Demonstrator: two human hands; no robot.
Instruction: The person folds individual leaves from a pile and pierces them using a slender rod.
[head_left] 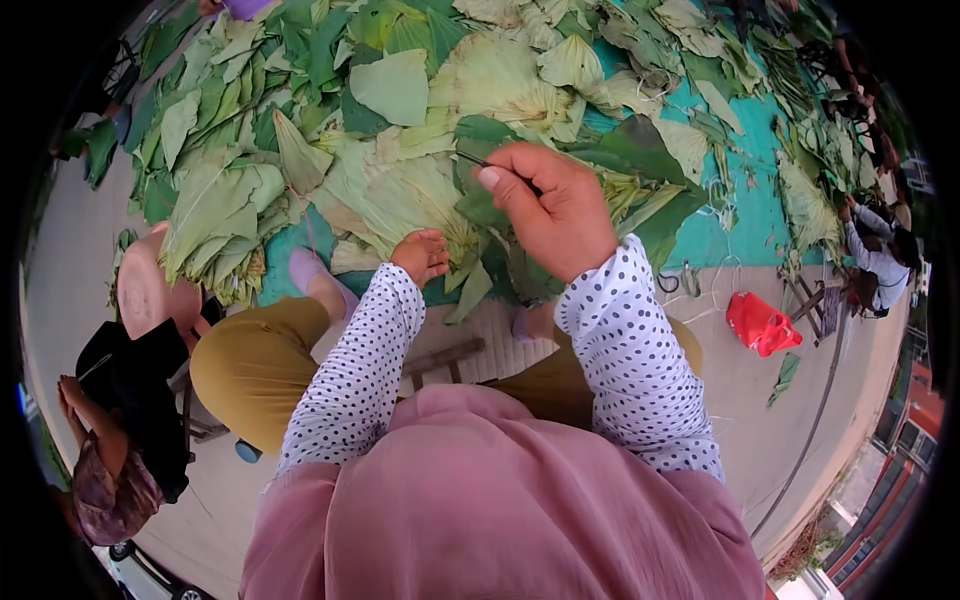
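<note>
My right hand (555,205) is closed, its thumb and forefinger pinching a thin dark rod (470,158) whose tip points left; the rest of it is hidden in the fist. Below that hand lies a stack of large dark green lotus leaves (640,150), partly covered by it. My left hand (422,257) is lower and to the left, fingers loosely bent and a little apart, with nothing visible in them. It is beside the stem end of a pale, dried lotus leaf (400,190); whether it touches the leaf I cannot tell.
Many leaves spread over a green tarp (750,160). At left are a pink basin (155,280) and a seated person (110,460). A red bag (763,323) and loose white strings (715,200) lie at right, near another person (880,260). A wooden stool (445,360) is between my legs.
</note>
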